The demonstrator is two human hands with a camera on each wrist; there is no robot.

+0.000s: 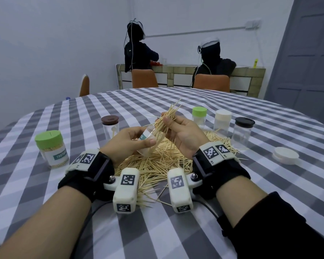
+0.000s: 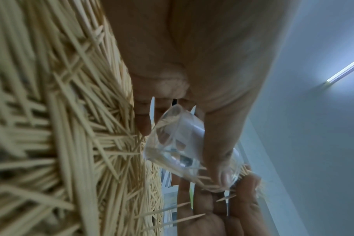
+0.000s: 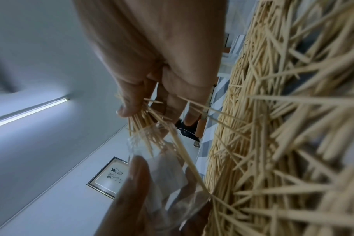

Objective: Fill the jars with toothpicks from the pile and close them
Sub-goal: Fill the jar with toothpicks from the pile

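The heap of loose wooden toothpicks (image 1: 157,161) lies on the bench (image 1: 176,230), centred. Above it the left hand (image 1: 128,142) holds the clear uncapped plastic jar (image 1: 148,139), tilted. The right hand (image 1: 183,133) holds the bundle of wooden toothpicks (image 1: 166,120) at its mouth. Capped jars stand either side.

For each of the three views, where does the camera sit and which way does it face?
Head: worn on the head, looking forward and down at the table; both forearms, left hand and right hand show.
Left wrist: looks along the left hand at the clear jar it holds.
Right wrist: looks along the right hand at its toothpick bundle.
Shared: both wrist views show the jar and the toothpick pile.
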